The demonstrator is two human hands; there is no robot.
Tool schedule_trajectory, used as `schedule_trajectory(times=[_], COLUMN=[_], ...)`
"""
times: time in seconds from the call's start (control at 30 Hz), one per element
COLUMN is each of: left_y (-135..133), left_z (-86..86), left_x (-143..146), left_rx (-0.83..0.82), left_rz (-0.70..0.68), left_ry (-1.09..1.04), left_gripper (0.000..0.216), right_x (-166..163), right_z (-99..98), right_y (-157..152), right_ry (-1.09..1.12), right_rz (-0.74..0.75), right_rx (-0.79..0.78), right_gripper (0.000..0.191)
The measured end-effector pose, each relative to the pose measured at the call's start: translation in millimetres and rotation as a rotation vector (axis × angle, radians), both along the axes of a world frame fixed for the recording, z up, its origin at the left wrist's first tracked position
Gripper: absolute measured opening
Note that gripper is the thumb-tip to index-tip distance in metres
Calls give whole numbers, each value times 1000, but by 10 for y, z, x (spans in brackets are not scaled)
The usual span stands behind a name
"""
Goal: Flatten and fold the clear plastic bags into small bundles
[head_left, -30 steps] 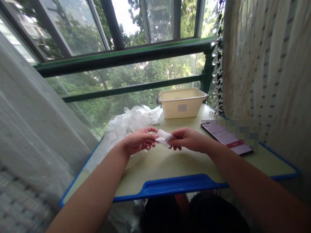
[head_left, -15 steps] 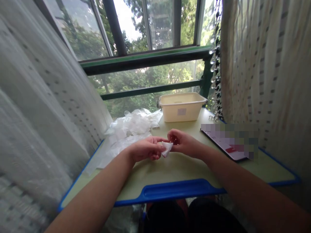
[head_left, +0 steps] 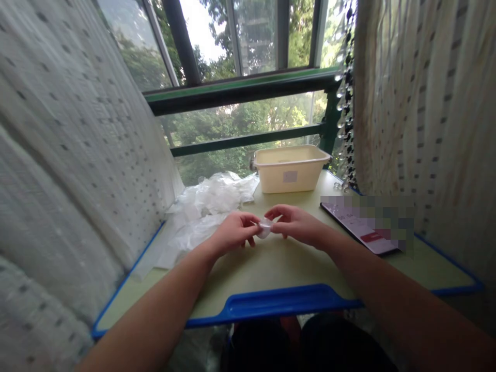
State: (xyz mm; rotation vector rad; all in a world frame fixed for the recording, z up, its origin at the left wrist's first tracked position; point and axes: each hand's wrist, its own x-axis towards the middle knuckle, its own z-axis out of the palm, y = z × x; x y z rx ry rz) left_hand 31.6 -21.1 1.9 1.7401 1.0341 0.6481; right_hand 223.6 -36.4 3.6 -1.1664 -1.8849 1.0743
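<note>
A small, whitish, folded plastic bag (head_left: 265,229) is held above the middle of the table between my two hands. My left hand (head_left: 237,231) pinches its left side between thumb and fingers. On the other side, my right hand (head_left: 296,226) has its thumb and index fingertip on the bag's right edge, the fingers curved. Behind my left hand lies a loose heap of clear, crumpled plastic bags (head_left: 211,199), spreading toward the table's left side. The lower fingers of both hands are partly hidden.
A cream plastic tub (head_left: 290,178) with a small label stands at the back of the pale table (head_left: 279,274), which has a blue rim. At right lies a flat, dark-edged panel (head_left: 360,227), partly pixelated. Curtains (head_left: 116,155) hang at both sides, before a window.
The bag has turned from a pointed triangular shape into a smaller, rounder one. My right hand's fingers have straightened a little, and my left fingers have shifted their hold. The view has moved slightly.
</note>
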Motion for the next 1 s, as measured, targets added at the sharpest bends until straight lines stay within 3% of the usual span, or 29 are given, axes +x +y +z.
schedule_trajectory(times=[0.27,0.4,0.57,0.8,1.0], left_y=[-23,-72,-126,-131,-136], left_z=[-3,21,84,116,115], left_x=[12,24,44,22,39], left_rx=[227,227,205,50,68], left_rz=[74,53,45,6,32], left_ry=[147,170,153,38,20], left_gripper=[30,27,29,30,32], right_x=[-38,-42,-27,-3,-15], right_z=[-61,-58,-16,38,58], right_y=[-26,-22,-19,2,-9], right_ry=[-66,-101,-44,271,413], right_rz=[2,-32,-47,-17,-58], right_rx=[319,366,261,-118,-271], right_gripper=[33,33,24,24,21])
